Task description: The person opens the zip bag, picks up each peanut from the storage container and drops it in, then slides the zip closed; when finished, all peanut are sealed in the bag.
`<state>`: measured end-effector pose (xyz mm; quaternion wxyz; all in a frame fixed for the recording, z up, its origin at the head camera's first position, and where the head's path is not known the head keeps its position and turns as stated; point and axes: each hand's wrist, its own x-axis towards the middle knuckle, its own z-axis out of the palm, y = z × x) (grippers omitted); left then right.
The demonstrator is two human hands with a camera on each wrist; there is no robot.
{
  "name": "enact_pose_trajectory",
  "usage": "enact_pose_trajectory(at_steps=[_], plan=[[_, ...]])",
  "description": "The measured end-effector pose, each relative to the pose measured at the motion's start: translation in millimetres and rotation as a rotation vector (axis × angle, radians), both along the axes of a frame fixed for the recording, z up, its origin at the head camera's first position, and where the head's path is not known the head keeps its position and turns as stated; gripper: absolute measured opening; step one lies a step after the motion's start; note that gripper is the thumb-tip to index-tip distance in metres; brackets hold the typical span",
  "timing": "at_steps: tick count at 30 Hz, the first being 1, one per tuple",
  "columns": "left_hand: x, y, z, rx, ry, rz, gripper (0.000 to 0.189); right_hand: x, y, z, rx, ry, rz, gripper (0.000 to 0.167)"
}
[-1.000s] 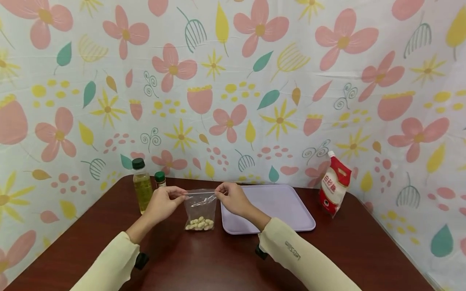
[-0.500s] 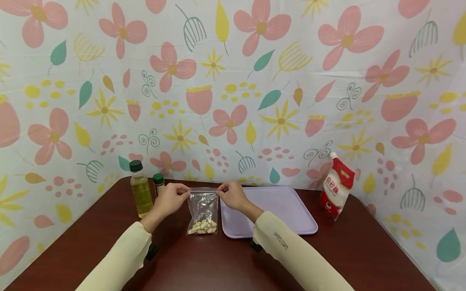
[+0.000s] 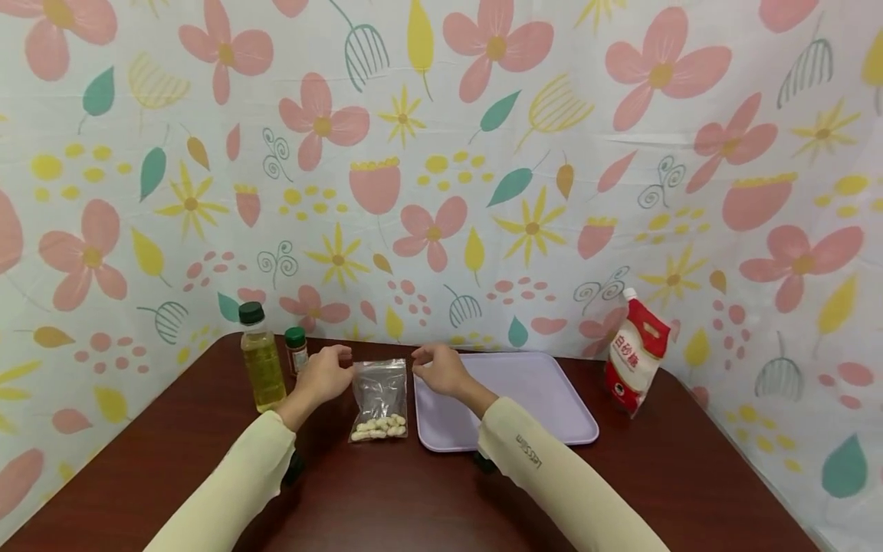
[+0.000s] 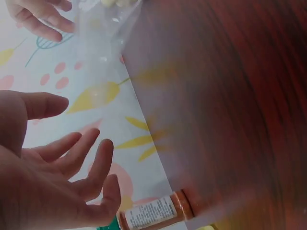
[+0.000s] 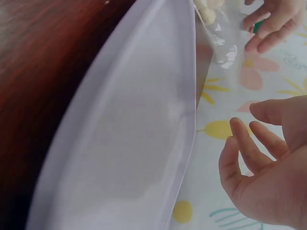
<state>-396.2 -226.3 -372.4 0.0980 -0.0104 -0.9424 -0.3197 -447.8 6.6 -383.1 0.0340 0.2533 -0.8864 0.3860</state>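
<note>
A clear zip bag (image 3: 381, 387) stands or lies on the table between the two hands; I cannot tell which. Pale, nut-like pieces (image 3: 379, 427) sit at its bottom. My left hand (image 3: 326, 376) is beside the bag's upper left corner, and in the left wrist view its fingers (image 4: 104, 160) are loosely bent, spread and hold nothing. My right hand (image 3: 441, 371) hovers to the right of the bag, over the tray's left edge. Seen from the right wrist, thumb and fingers of this hand (image 5: 268, 163) are apart, with nothing between them.
A lilac tray (image 3: 517, 399) lies right of the bag. An oil bottle (image 3: 264, 364) and a green-capped seasoning jar (image 3: 297, 351) stand at the left. A red and white sugar pouch (image 3: 635, 356) stands at the right. A floral cloth (image 3: 441, 299) hangs behind the table (image 3: 386, 498).
Both hands pinched the bag's top corners before; now they have let go and moved slightly apart. The bag was lowered onto the table. The camera view shifted slightly.
</note>
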Motion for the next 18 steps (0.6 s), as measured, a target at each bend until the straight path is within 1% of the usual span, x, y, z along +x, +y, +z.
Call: enact_pose_trajectory(at_steps=[2,3,5,7,9,11,14,16,18], plan=[[0.3,1.1,0.9,-0.019,-0.011,0.018,0.05,0.8,4,1.6,0.001,0.004,0.007,0.025],[0.3,2.0,1.2,-0.022,-0.003,0.025,0.052,1.7,6,2.4,0.002,0.008,0.012,0.026],[-0.1,5.3,0.0,-0.026,0.042,0.028,0.055,3.2,12,3.4,0.012,0.031,0.017,0.029],[0.1,11.7,-2.1,-0.016,0.108,0.008,0.057,5.2,18,3.6,0.015,0.07,0.023,0.032],[2.1,18.9,-5.9,0.005,0.17,-0.036,0.058,7.5,24,2.6,0.007,0.114,0.035,0.036],[4.7,26.9,-9.8,0.023,0.207,-0.092,0.061,9.5,30,1.3,-0.009,0.146,0.045,0.04],[9.4,38.2,-12.7,0.074,0.233,-0.18,0.067,14.1,36,0.8,-0.055,0.144,0.042,0.043],[12.0,44.3,-12.5,0.107,0.244,-0.221,0.071,17.5,40,1.2,-0.076,0.123,0.025,0.046],[15.1,49.2,-10.6,0.144,0.235,-0.252,0.074,21.1,44,1.9,-0.1,0.106,0.015,0.048]])
